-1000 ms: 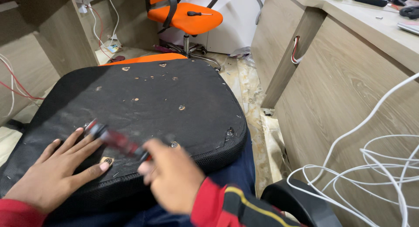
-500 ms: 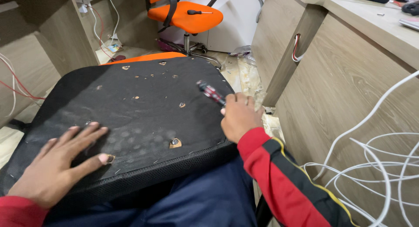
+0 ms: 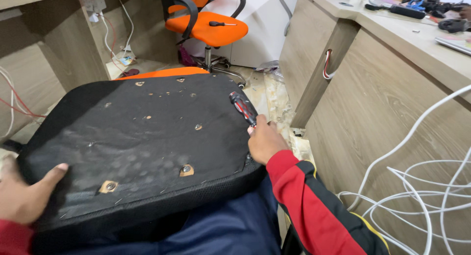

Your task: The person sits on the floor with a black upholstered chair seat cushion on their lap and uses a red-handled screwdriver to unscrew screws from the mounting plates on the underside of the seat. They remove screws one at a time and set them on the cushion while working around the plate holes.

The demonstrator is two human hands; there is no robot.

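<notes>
We count two hands: the left hand (image 3: 22, 198) and the right hand (image 3: 265, 142). We see two screwdrivers, one red and black screwdriver (image 3: 244, 108) and one dark screwdriver (image 3: 222, 24). There is one black seat base (image 3: 137, 147), one orange chair (image 3: 208, 26), and two large brass-ringed bolt holes (image 3: 186, 170) nearest us.

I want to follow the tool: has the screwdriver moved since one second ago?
Yes. The screwdriver, held in the right hand, went from the near left part of the black seat underside to its far right edge, toward the wooden desk.
</notes>
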